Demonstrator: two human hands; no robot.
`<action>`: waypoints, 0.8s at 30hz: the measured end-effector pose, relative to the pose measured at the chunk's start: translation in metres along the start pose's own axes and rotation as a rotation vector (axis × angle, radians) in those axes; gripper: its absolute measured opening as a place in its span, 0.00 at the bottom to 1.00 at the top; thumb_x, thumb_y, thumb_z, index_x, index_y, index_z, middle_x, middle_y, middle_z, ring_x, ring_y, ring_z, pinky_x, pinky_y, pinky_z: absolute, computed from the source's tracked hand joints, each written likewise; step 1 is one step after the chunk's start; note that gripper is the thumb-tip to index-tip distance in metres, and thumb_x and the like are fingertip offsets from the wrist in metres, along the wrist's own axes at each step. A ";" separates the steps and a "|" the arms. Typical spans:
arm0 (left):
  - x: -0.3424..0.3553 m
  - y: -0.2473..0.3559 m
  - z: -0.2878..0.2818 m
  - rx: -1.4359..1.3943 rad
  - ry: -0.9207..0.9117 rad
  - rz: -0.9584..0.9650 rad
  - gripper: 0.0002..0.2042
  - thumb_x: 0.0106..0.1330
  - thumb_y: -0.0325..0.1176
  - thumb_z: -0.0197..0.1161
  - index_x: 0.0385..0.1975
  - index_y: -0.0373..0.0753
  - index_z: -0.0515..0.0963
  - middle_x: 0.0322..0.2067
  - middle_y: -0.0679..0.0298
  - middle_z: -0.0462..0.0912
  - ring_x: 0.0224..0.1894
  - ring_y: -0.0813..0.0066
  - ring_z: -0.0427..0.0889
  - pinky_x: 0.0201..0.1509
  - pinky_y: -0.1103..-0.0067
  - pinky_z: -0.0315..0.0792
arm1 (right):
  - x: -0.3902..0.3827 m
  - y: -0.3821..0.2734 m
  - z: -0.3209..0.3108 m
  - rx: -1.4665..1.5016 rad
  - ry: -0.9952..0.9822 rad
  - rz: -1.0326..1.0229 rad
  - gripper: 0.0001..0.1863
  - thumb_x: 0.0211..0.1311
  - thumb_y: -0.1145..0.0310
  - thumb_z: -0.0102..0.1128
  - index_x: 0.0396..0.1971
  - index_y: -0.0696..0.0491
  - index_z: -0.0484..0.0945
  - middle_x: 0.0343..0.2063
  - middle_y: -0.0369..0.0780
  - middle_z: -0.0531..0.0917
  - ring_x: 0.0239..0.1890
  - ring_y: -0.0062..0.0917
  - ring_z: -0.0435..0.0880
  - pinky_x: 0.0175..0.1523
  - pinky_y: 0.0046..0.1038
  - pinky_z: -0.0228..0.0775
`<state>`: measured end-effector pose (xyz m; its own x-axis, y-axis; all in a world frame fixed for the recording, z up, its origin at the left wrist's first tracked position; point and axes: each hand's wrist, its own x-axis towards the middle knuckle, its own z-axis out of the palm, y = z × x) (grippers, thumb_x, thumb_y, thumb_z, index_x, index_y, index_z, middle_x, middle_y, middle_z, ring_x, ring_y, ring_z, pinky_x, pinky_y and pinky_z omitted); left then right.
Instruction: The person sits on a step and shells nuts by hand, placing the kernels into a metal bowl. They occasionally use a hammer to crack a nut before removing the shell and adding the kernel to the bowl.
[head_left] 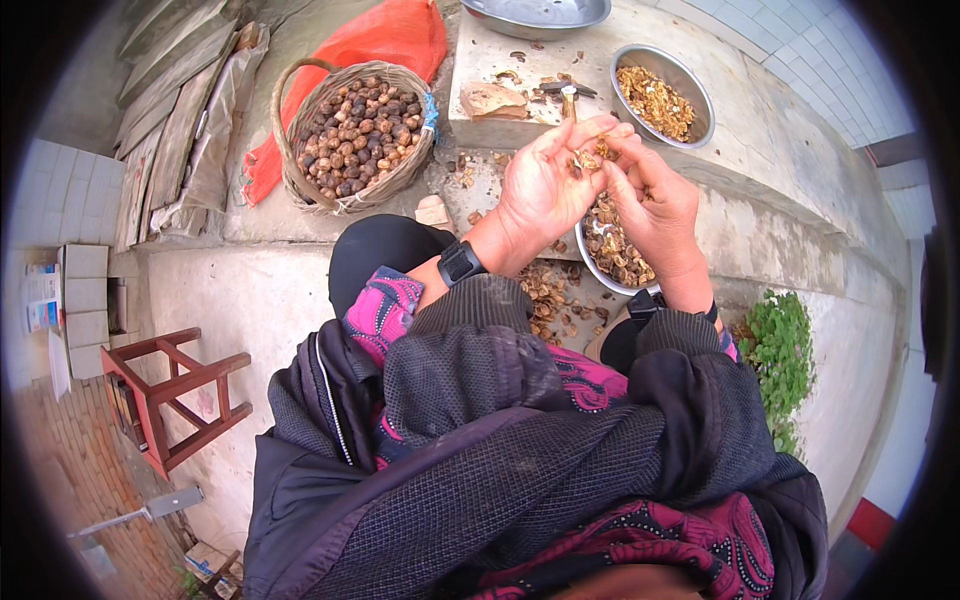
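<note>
My left hand (540, 182) is turned palm up and cupped, with broken walnut pieces (583, 161) resting at its fingers. Over it, my right hand (658, 198) pinches at a walnut piece, fingertips close together. Both hands are above the concrete step's edge. Partly under my right hand stands a metal bowl (588, 262) holding cracked shells. Farther right, another metal bowl (708, 105) holds golden walnut kernels (655, 103). A hammer (568, 88) lies just beyond my fingers, its handle partly hidden by them. Beside it is a reddish stone or brick (493, 101).
To the left, a wicker basket (283, 125) of whole walnuts (365, 135) stands against an orange-red mesh sack (385, 40). Shell bits (548, 300) litter the ground near my feet. A basin (540, 18) sits at the back, a red wooden stool (175, 395) lower left, green plants (780, 360) at right.
</note>
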<state>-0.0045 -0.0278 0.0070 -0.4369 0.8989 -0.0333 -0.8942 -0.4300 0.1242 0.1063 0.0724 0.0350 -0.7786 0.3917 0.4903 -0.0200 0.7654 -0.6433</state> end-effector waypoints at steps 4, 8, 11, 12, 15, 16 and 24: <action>0.000 -0.001 -0.002 0.055 0.030 -0.008 0.21 0.77 0.35 0.43 0.60 0.22 0.66 0.59 0.45 0.71 0.63 0.56 0.70 0.71 0.64 0.62 | 0.004 0.006 0.000 -0.023 -0.020 -0.004 0.18 0.54 0.78 0.67 0.47 0.53 0.82 0.15 0.34 0.72 0.17 0.15 0.69 0.27 0.18 0.66; -0.002 -0.003 -0.002 0.205 0.025 0.029 0.19 0.74 0.27 0.47 0.61 0.23 0.65 0.60 0.47 0.71 0.64 0.57 0.70 0.70 0.66 0.65 | 0.003 0.011 0.001 0.035 -0.006 0.019 0.19 0.54 0.78 0.67 0.48 0.53 0.82 0.14 0.34 0.71 0.17 0.14 0.70 0.28 0.19 0.67; -0.002 -0.003 -0.001 0.222 0.043 0.019 0.18 0.72 0.23 0.50 0.60 0.24 0.66 0.59 0.48 0.71 0.62 0.60 0.71 0.68 0.69 0.69 | 0.003 0.012 0.000 0.065 -0.015 0.036 0.20 0.54 0.78 0.67 0.49 0.53 0.82 0.14 0.33 0.70 0.18 0.13 0.69 0.29 0.18 0.66; -0.003 -0.003 -0.001 0.240 0.043 0.029 0.18 0.72 0.24 0.50 0.60 0.24 0.66 0.58 0.49 0.72 0.61 0.61 0.72 0.67 0.70 0.69 | 0.003 0.011 -0.001 0.078 -0.026 0.037 0.20 0.54 0.78 0.67 0.49 0.52 0.82 0.14 0.33 0.70 0.18 0.13 0.68 0.29 0.18 0.66; -0.003 -0.004 -0.002 0.289 0.062 0.056 0.18 0.73 0.25 0.52 0.60 0.25 0.67 0.56 0.52 0.73 0.58 0.65 0.74 0.65 0.72 0.71 | 0.004 0.010 -0.003 0.109 -0.042 0.081 0.19 0.55 0.78 0.67 0.49 0.53 0.82 0.14 0.31 0.70 0.19 0.11 0.68 0.29 0.17 0.66; -0.003 -0.006 -0.002 0.302 0.079 0.062 0.17 0.73 0.26 0.52 0.59 0.25 0.68 0.55 0.53 0.74 0.57 0.67 0.75 0.64 0.72 0.72 | 0.004 0.010 -0.003 0.117 -0.042 0.100 0.19 0.55 0.79 0.67 0.49 0.53 0.82 0.14 0.30 0.71 0.20 0.10 0.69 0.29 0.17 0.66; -0.005 -0.010 -0.005 0.307 0.104 0.048 0.16 0.73 0.30 0.56 0.55 0.26 0.72 0.51 0.57 0.77 0.53 0.72 0.76 0.61 0.75 0.74 | 0.002 0.009 0.000 0.323 -0.027 0.199 0.14 0.59 0.78 0.66 0.46 0.56 0.83 0.16 0.26 0.74 0.24 0.06 0.70 0.33 0.14 0.65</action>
<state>0.0060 -0.0279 0.0011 -0.4992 0.8582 -0.1195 -0.8085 -0.4117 0.4206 0.1045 0.0797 0.0302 -0.8031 0.4998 0.3244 -0.0603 0.4735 -0.8787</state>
